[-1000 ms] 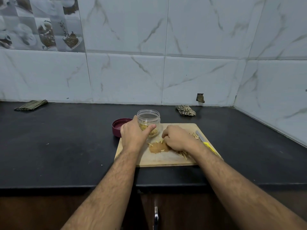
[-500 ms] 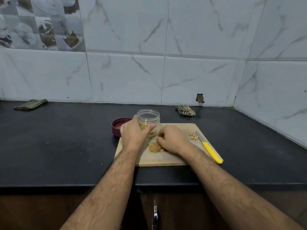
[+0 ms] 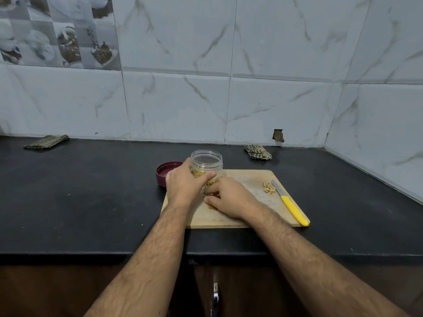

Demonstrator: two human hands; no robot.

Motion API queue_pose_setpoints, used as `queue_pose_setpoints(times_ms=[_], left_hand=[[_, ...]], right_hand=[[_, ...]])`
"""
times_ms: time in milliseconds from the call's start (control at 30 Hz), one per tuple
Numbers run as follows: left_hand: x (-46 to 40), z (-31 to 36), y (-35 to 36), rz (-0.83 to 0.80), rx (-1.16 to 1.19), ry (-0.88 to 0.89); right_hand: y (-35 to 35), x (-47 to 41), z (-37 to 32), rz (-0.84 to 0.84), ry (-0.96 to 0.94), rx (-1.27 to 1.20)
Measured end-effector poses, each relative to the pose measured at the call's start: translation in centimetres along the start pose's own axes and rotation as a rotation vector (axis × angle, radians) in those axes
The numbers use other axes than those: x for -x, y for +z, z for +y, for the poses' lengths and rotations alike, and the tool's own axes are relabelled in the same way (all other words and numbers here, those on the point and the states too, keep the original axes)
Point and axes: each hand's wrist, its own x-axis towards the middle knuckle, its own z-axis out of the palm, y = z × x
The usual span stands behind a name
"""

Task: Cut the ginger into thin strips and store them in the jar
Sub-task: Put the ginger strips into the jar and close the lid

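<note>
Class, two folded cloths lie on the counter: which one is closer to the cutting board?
The crumpled checked cloth by the back wall, just beyond the cutting board's far right corner. The other, the flat folded cloth, lies far off at the left end of the counter.

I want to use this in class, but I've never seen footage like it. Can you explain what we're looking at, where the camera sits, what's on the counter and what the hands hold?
There is no machine: a person wears a camera on the head, looking down at two bare hands. The left hand grips a clear jar holding ginger strips. The right hand gathers ginger on a wooden cutting board. A yellow-handled knife lies on the board beside a few ginger bits. The jar's maroon lid rests on the black counter.
</note>
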Motion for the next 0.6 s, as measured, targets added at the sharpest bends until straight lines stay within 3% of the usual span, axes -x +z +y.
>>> queue_pose_setpoints(times_ms=[233, 333, 467, 600], left_hand=[[0.3, 0.3, -0.1, -0.010, 0.006, 0.010], [0.2, 0.3, 0.0, -0.013, 0.021, -0.011], [0.3, 0.2, 0.0, -0.013, 0.031, -0.013], [0.2, 0.3, 0.0, -0.008, 0.027, -0.011]], right_hand=[[-1.2, 0.7, 0.5, 0.031, 0.102, 0.211], [-1.7, 0.4, 0.9, 0.058, 0.166, 0.143], [-0.7, 0.3, 0.7, -0.022, 0.081, 0.144], [-0.9, 0.9, 1.2, 0.031, 0.069, 0.216]])
